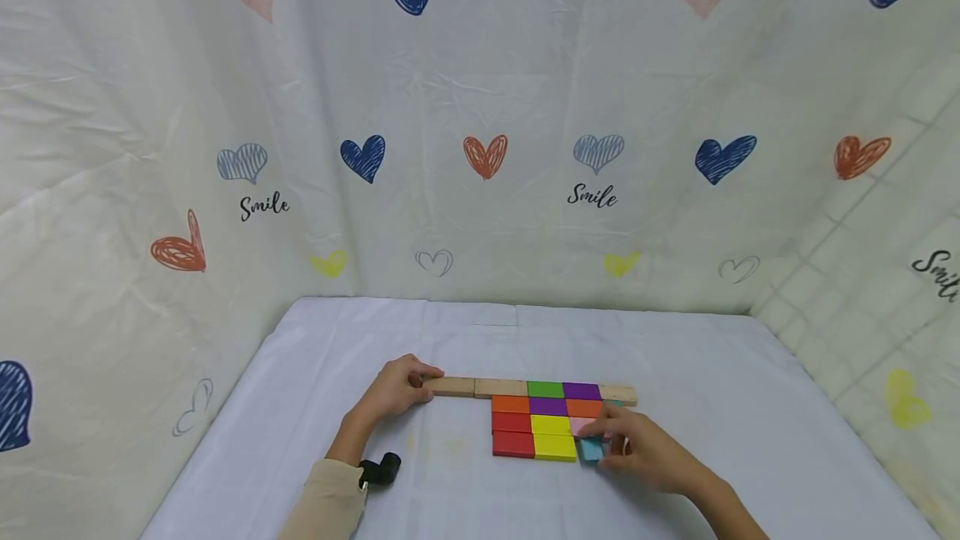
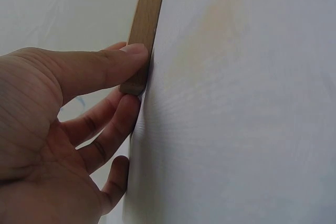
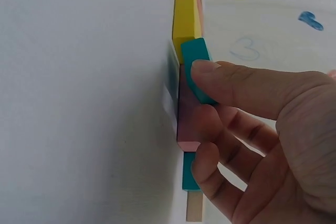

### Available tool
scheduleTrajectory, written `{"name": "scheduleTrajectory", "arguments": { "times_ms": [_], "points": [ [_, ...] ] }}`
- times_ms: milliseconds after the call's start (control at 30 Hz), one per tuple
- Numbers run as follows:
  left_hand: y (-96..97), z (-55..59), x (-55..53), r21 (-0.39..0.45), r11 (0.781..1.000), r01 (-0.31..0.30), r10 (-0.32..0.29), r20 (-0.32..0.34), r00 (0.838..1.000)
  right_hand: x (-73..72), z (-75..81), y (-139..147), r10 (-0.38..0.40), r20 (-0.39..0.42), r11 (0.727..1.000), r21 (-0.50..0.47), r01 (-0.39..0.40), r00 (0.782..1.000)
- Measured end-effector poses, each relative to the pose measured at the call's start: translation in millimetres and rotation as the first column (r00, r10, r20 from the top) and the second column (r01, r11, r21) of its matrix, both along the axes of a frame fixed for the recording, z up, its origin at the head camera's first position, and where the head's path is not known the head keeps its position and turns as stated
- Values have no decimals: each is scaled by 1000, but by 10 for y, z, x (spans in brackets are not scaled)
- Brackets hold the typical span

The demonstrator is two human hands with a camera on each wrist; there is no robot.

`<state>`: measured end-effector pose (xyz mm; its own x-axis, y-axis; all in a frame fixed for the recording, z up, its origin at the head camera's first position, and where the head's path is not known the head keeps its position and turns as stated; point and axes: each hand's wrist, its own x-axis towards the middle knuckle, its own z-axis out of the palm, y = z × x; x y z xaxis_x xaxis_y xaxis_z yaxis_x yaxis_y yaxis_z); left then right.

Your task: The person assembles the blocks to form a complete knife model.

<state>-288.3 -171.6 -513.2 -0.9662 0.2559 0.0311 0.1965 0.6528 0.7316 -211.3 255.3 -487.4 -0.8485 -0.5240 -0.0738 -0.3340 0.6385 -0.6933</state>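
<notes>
At the left end of a row of flat blocks, my left hand (image 1: 397, 384) pinches a plain wooden block (image 1: 453, 387). In the left wrist view the thumb lies on that block's near side, close to its end. My right hand (image 1: 641, 444) holds a teal block (image 3: 195, 56) between thumb and fingers, tilted against the end of a yellow block (image 3: 185, 14). Beside it, a pink block (image 1: 581, 426) is partly covered by the right fingers. Red blocks (image 1: 513, 444) and a yellow block (image 1: 555, 447) lie left of the teal one.
Another plain block (image 1: 501, 388), a green block (image 1: 545, 390) and a purple block (image 1: 582, 392) continue the back row. Orange block (image 1: 510, 404) sits below them. White cloth (image 1: 450, 498) covers the table. Heart-printed curtains (image 1: 480, 215) stand behind and at the sides.
</notes>
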Motion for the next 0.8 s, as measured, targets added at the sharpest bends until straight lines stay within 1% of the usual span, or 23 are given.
{"name": "scheduleTrajectory", "arguments": {
  "times_ms": [200, 500, 800],
  "points": [
    [7, 8, 7, -6, 1000, -8, 8, 4, 1000, 10, -3, -23, -2, -23, 999, 34, 3, 1000],
    [6, 0, 4, -6, 1000, -7, 7, 10, 1000, -8, -8, -50, -16, -33, 997, 71, 19, 999],
    [-4, -7, -7, -6, 1000, -1, 1, 10, 1000, -4, 0, -45, -32, -51, 997, 73, 35, 998]
  ]
}}
